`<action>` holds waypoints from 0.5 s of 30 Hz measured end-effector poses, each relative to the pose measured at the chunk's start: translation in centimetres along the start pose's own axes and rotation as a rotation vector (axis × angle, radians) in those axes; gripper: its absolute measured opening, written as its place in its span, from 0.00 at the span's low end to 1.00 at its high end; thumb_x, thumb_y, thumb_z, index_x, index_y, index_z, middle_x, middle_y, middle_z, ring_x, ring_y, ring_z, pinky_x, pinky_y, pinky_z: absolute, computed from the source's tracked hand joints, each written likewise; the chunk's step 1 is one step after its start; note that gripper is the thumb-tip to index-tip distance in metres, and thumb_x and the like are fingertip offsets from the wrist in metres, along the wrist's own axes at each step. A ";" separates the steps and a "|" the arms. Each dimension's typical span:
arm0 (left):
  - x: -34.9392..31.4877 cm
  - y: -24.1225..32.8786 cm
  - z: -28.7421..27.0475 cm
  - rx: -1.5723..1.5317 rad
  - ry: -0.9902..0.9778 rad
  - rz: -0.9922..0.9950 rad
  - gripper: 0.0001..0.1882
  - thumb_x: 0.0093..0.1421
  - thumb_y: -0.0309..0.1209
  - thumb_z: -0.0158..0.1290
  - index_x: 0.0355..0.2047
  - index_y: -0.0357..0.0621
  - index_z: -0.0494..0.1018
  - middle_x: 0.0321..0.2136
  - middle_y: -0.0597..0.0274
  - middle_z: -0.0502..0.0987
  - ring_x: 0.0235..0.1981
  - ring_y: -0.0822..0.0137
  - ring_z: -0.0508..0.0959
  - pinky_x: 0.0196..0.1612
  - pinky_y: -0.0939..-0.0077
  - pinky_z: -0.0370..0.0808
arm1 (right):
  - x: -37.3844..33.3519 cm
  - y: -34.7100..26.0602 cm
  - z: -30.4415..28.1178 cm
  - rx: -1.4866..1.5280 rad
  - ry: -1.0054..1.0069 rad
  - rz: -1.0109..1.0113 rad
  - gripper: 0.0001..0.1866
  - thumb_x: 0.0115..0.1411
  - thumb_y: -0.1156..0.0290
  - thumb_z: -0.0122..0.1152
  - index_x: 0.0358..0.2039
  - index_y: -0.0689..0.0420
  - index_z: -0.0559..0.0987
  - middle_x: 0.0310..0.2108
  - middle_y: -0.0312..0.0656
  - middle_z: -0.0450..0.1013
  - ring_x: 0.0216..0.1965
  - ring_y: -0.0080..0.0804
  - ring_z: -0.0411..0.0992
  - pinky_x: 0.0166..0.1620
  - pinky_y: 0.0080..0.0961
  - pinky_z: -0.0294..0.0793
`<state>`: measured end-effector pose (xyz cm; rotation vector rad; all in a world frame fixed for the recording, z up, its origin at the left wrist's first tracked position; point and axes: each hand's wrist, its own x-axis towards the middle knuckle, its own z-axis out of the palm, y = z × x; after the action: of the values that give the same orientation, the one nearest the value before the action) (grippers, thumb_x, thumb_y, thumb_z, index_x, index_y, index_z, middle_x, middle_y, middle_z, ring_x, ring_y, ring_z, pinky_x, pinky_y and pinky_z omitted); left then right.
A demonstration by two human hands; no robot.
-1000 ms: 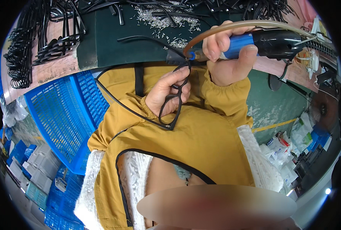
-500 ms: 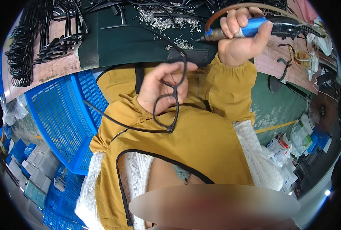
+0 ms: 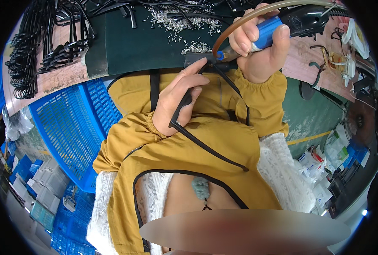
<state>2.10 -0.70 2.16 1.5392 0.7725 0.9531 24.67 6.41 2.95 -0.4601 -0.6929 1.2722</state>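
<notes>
My left hand (image 3: 178, 100) grips a black eyeglass frame (image 3: 206, 140) by its front, holding one end against a small dark block (image 3: 197, 57) at the edge of the green mat. One thin black temple arm trails down over my yellow sleeve. My right hand (image 3: 257, 46) is closed around a blue and black powered screwdriver (image 3: 282, 25), its metal tip (image 3: 225, 54) pointing down-left at the frame's hinge end. A tan hose (image 3: 244, 15) loops up from the tool.
The green mat (image 3: 138, 38) carries a scatter of several small silver screws (image 3: 184, 23). Piles of black frames (image 3: 36, 46) lie at the far left of the bench. A blue plastic crate (image 3: 65, 123) stands at my left. Pliers and small parts (image 3: 325, 63) lie at right.
My left hand has carried the frame from my lap up to the bench edge. The right hand brought the screwdriver down and left until its tip meets the frame.
</notes>
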 end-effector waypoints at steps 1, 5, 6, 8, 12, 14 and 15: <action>-0.1 -0.4 0.0 0.038 -0.008 -0.019 0.17 0.59 0.09 0.49 0.46 0.37 0.75 0.59 0.38 0.74 0.53 0.49 0.80 0.52 0.72 0.76 | -0.2 0.2 0.1 0.016 0.017 0.008 0.26 0.69 0.41 0.54 0.53 0.50 0.72 0.26 0.34 0.67 0.20 0.25 0.64 0.23 0.21 0.62; -0.3 -1.6 0.5 -0.017 0.060 0.090 0.15 0.60 0.09 0.50 0.45 0.35 0.75 0.51 0.38 0.79 0.54 0.48 0.81 0.52 0.72 0.76 | 0.1 0.4 0.7 -0.126 -0.051 0.006 0.26 0.67 0.43 0.59 0.52 0.51 0.72 0.25 0.35 0.68 0.20 0.25 0.65 0.23 0.20 0.63; -0.3 -1.9 0.7 -0.030 0.076 0.112 0.14 0.61 0.09 0.50 0.44 0.34 0.75 0.50 0.38 0.80 0.54 0.48 0.81 0.52 0.72 0.76 | 0.2 0.4 1.0 -0.183 -0.007 -0.043 0.23 0.67 0.46 0.61 0.47 0.53 0.71 0.24 0.36 0.67 0.18 0.25 0.64 0.21 0.20 0.63; -0.4 -2.4 1.2 -0.067 0.116 0.148 0.12 0.62 0.10 0.50 0.44 0.33 0.75 0.48 0.39 0.81 0.55 0.48 0.81 0.51 0.72 0.77 | 0.7 0.4 1.4 -0.138 -0.015 -0.029 0.21 0.68 0.48 0.61 0.44 0.53 0.70 0.24 0.37 0.66 0.18 0.25 0.64 0.20 0.21 0.62; -0.7 -3.1 1.7 -0.123 0.154 0.174 0.05 0.69 0.17 0.50 0.43 0.31 0.75 0.54 0.31 0.76 0.56 0.47 0.80 0.55 0.67 0.77 | 0.3 0.3 1.7 -0.028 0.018 0.007 0.17 0.68 0.54 0.61 0.40 0.55 0.71 0.24 0.41 0.68 0.17 0.30 0.66 0.19 0.25 0.65; -0.7 -3.0 1.6 -0.123 0.133 0.155 0.05 0.71 0.20 0.49 0.43 0.30 0.74 0.57 0.28 0.74 0.55 0.48 0.80 0.57 0.66 0.77 | -0.5 0.4 1.7 -0.043 -0.005 0.127 0.20 0.70 0.45 0.52 0.44 0.50 0.72 0.26 0.32 0.67 0.22 0.20 0.63 0.22 0.17 0.58; -0.7 -2.8 1.3 -0.115 0.122 0.136 0.05 0.71 0.19 0.49 0.43 0.30 0.74 0.57 0.29 0.74 0.54 0.48 0.80 0.57 0.66 0.77 | -0.8 0.5 1.6 -0.082 -0.027 0.101 0.19 0.71 0.46 0.51 0.43 0.50 0.71 0.26 0.32 0.67 0.22 0.19 0.62 0.21 0.16 0.58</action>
<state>3.02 -1.40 -0.80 1.4574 0.6923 1.1808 23.13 5.70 3.57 -0.5512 -0.7542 1.3504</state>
